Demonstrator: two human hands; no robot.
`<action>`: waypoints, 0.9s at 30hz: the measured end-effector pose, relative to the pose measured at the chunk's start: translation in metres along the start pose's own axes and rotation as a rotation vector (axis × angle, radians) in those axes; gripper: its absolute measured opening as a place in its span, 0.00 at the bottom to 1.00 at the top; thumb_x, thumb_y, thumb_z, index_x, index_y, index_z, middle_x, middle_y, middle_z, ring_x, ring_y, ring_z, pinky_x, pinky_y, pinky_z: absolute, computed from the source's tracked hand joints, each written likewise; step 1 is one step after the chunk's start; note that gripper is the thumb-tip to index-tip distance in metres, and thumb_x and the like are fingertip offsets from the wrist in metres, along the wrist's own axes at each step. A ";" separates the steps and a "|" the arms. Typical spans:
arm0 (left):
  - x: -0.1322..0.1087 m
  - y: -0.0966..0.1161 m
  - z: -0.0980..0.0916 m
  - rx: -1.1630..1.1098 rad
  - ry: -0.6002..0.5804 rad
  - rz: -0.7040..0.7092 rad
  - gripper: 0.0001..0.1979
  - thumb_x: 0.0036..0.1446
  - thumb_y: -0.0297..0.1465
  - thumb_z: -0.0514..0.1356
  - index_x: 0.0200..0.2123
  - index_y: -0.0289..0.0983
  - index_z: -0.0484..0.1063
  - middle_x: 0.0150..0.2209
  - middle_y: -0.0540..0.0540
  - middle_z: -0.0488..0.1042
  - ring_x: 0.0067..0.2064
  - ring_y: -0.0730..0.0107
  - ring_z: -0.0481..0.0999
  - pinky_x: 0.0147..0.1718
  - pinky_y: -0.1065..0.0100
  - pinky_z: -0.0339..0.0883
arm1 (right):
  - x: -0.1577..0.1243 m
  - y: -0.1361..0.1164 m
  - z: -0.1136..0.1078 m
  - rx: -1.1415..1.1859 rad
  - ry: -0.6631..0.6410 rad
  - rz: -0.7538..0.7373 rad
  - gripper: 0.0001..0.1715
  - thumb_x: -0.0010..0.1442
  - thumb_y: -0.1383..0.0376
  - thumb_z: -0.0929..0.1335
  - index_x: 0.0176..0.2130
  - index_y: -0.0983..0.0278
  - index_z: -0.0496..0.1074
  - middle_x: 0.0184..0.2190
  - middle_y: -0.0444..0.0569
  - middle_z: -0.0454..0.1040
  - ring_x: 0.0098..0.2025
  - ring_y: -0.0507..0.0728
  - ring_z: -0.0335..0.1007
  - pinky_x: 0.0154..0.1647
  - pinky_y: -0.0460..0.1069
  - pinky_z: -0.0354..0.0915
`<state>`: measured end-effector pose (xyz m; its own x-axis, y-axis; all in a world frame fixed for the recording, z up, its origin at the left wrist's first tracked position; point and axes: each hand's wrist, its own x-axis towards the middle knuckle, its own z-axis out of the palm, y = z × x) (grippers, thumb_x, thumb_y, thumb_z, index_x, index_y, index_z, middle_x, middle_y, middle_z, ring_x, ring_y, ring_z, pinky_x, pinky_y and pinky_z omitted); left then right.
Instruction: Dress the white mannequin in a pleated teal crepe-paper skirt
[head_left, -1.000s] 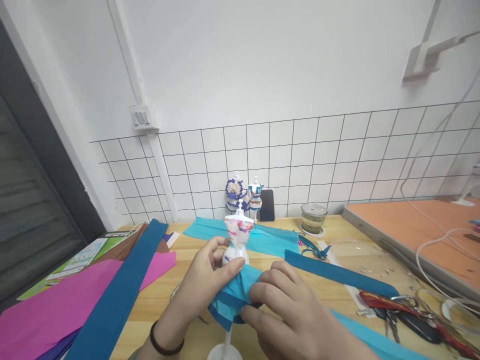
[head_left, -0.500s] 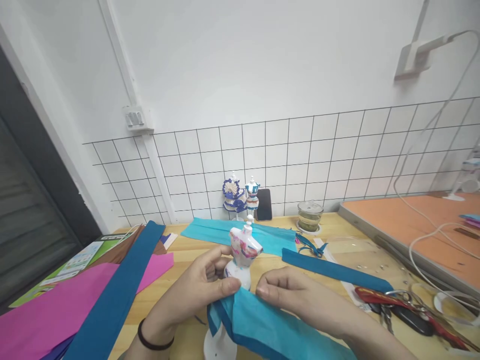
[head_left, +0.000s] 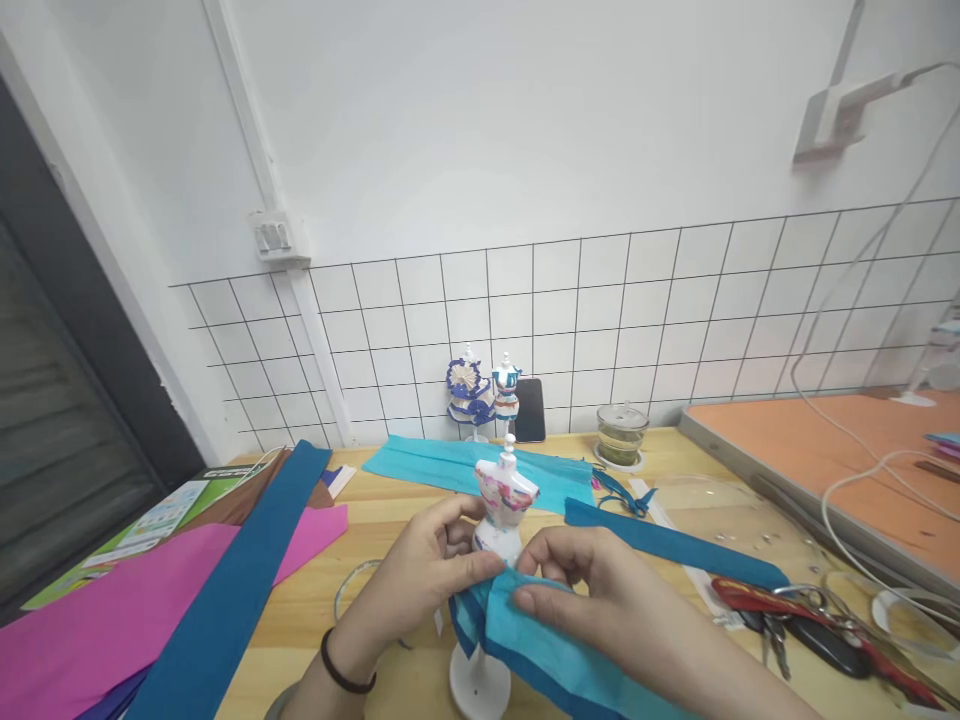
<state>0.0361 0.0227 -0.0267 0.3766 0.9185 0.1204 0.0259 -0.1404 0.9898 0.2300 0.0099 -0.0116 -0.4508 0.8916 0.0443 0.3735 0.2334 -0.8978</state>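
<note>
Pinching light-blue, dark-edged papery strip (head_left: 536, 625) at lower centre, left hand (head_left: 439, 562) and right hand (head_left: 604, 598) hold it against glossy white torso mannequin (head_left: 507, 492); hips apparently part-wrapped, trailing length unwrapped.

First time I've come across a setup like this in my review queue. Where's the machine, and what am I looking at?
There is no machine: this is a person working bare-handed, and every picture comes from one camera worn on that person's head, looking forward and down. The left hand steadies a small white dress form at its waist, thumb against a light-blue sheet with a darker border; the right hand pinches that sheet near its upper edge. On the wooden table lie a pink sheet, dark-blue strips and keys. Farther back stand two small decorated forms, a phone and a lidded glass cup.
</note>
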 end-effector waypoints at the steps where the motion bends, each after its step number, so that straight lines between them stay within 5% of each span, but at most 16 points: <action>1: 0.001 0.000 0.000 0.000 -0.002 0.015 0.16 0.51 0.34 0.66 0.42 0.37 0.70 0.33 0.49 0.69 0.37 0.70 0.70 0.34 0.71 0.61 | 0.001 0.000 0.000 -0.033 0.012 -0.012 0.06 0.55 0.63 0.67 0.31 0.63 0.71 0.23 0.39 0.59 0.28 0.51 0.55 0.28 0.45 0.53; 11: 0.005 -0.009 -0.006 0.002 -0.026 0.058 0.14 0.53 0.34 0.64 0.41 0.35 0.69 0.34 0.50 0.69 0.38 0.73 0.68 0.36 0.72 0.60 | 0.007 0.010 0.002 -0.193 0.037 -0.049 0.08 0.57 0.63 0.65 0.29 0.63 0.71 0.21 0.39 0.61 0.25 0.51 0.56 0.25 0.45 0.51; 21: 0.005 -0.004 0.000 0.000 -0.087 0.069 0.24 0.46 0.26 0.69 0.47 0.38 0.67 0.53 0.42 0.69 0.58 0.58 0.65 0.54 0.61 0.59 | 0.007 0.007 0.001 -0.290 0.066 -0.073 0.10 0.58 0.64 0.64 0.27 0.63 0.70 0.21 0.42 0.69 0.26 0.53 0.63 0.25 0.45 0.52; 27: 0.007 -0.009 0.000 0.023 -0.104 0.083 0.25 0.48 0.27 0.68 0.49 0.38 0.65 0.54 0.41 0.69 0.56 0.57 0.67 0.51 0.61 0.61 | 0.001 0.003 0.001 -0.369 0.105 -0.090 0.11 0.59 0.66 0.64 0.27 0.62 0.70 0.24 0.43 0.73 0.27 0.53 0.66 0.26 0.45 0.55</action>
<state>0.0383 0.0303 -0.0347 0.4724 0.8603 0.1916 0.0115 -0.2234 0.9747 0.2298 0.0108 -0.0147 -0.4170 0.8914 0.1775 0.6111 0.4196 -0.6712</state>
